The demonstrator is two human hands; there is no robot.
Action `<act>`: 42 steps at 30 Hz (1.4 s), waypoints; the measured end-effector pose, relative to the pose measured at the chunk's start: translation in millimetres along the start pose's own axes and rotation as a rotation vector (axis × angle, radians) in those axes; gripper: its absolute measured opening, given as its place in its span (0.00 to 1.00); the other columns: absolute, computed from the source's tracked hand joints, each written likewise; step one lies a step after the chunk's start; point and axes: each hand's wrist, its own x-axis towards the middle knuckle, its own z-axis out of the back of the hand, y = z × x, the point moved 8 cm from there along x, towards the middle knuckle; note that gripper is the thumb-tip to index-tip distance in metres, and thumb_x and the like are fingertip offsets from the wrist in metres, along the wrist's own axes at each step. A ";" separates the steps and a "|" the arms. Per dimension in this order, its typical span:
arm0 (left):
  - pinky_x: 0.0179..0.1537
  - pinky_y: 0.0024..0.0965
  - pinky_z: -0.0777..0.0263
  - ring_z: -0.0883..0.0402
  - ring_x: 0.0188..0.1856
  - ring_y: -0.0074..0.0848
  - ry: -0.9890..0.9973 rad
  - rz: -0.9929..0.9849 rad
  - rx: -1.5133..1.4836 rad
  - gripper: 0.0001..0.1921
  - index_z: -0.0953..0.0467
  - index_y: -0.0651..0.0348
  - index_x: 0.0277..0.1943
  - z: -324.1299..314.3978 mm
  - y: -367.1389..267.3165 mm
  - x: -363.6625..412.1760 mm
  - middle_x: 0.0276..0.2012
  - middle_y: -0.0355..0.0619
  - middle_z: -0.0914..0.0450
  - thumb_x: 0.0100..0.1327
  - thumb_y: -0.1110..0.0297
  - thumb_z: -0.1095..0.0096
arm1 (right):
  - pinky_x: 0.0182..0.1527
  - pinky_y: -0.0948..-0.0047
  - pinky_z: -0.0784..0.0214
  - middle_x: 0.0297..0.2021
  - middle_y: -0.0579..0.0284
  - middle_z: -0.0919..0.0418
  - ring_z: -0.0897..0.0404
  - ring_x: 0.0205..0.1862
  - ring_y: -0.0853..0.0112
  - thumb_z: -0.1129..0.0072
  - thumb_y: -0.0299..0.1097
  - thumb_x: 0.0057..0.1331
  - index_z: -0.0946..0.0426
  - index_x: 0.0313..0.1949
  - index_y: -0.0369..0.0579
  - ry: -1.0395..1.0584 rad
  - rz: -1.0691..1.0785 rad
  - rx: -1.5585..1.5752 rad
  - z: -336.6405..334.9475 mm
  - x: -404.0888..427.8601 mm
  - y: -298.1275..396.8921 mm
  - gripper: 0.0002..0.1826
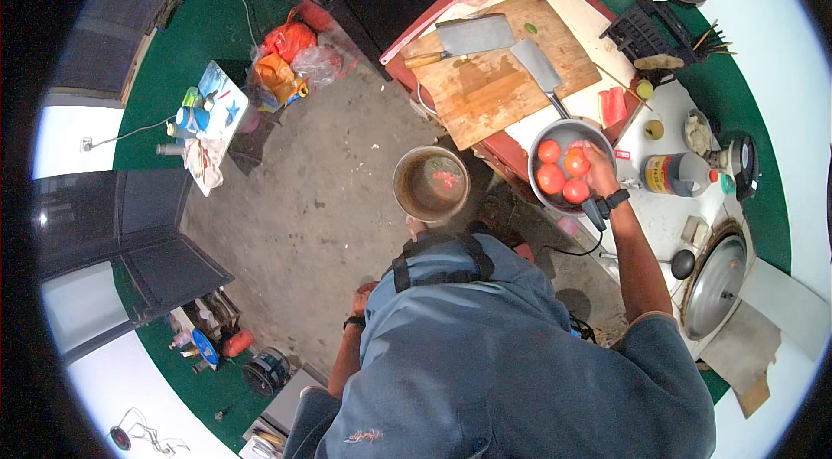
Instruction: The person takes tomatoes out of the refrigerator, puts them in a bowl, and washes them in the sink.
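My right hand [599,166] reaches into a grey pot [541,142] with a black handle, its fingers around a red tomato [574,161]. Three more tomatoes [551,179] lie in the pot beside it. The pot is at the counter's front edge, close to the chopping board. Down at my side, my left hand [364,298] is beside my shirt; its fingers are partly hidden. Two cleavers, one with a wooden handle [478,35] and one with a metal handle [538,65], lie on the wooden chopping board [481,101].
On the floor before me stands a bucket [398,189] with red and green scraps inside. A large plastic bottle of dark liquid [679,174], a ladle [681,264] and a lidded wok [718,287] are to the right. Plastic bags [286,62] lie by the far wall.
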 end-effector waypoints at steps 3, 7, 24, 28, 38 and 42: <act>0.61 0.37 0.25 0.17 0.59 0.35 -0.020 -0.153 0.299 0.21 0.15 0.53 0.55 6.5 -8.8 -17.8 0.55 0.43 0.13 0.67 0.54 0.46 | 0.57 0.65 0.25 0.52 0.58 0.19 0.19 0.53 0.66 0.47 0.40 0.77 0.25 0.58 0.43 0.165 -0.113 0.301 -33.2 -12.0 17.7 0.18; 0.60 0.39 0.25 0.17 0.59 0.37 0.079 -0.159 0.159 0.21 0.16 0.53 0.56 4.4 -33.7 -2.7 0.55 0.45 0.13 0.66 0.53 0.45 | 0.62 0.67 0.26 0.56 0.58 0.20 0.21 0.59 0.69 0.34 0.32 0.69 0.26 0.63 0.43 0.193 -0.014 0.058 -35.5 -21.7 33.3 0.24; 0.58 0.40 0.23 0.15 0.55 0.37 0.198 0.227 0.247 0.21 0.17 0.57 0.56 46.9 -83.8 -12.8 0.54 0.49 0.13 0.68 0.55 0.43 | 0.56 0.71 0.26 0.46 0.60 0.15 0.19 0.49 0.75 0.37 0.35 0.73 0.17 0.51 0.42 0.063 0.158 -0.392 -42.6 -23.4 64.1 0.13; 0.58 0.39 0.22 0.15 0.55 0.36 0.125 0.248 0.033 0.20 0.17 0.61 0.55 49.5 -76.8 -8.4 0.54 0.50 0.13 0.69 0.58 0.43 | 0.53 0.71 0.25 0.46 0.60 0.14 0.19 0.48 0.74 0.39 0.38 0.75 0.16 0.51 0.41 -0.013 0.023 -0.116 -2.4 -0.5 3.3 0.14; 0.58 0.38 0.22 0.14 0.54 0.36 0.000 0.142 -0.784 0.18 0.15 0.66 0.52 26.3 -21.8 25.7 0.53 0.52 0.13 0.72 0.61 0.42 | 0.52 0.51 0.22 0.46 0.44 0.15 0.15 0.48 0.49 0.32 0.37 0.58 0.20 0.48 0.45 -0.315 -0.085 -0.861 80.8 11.3 -30.7 0.20; 0.59 0.38 0.22 0.14 0.55 0.37 -0.053 0.349 -0.477 0.18 0.15 0.65 0.52 47.4 -56.5 -24.6 0.53 0.52 0.13 0.71 0.60 0.40 | 0.61 0.50 0.27 0.51 0.37 0.17 0.18 0.55 0.45 0.29 0.38 0.55 0.21 0.52 0.44 -0.413 -0.117 -1.226 29.8 15.3 -27.4 0.25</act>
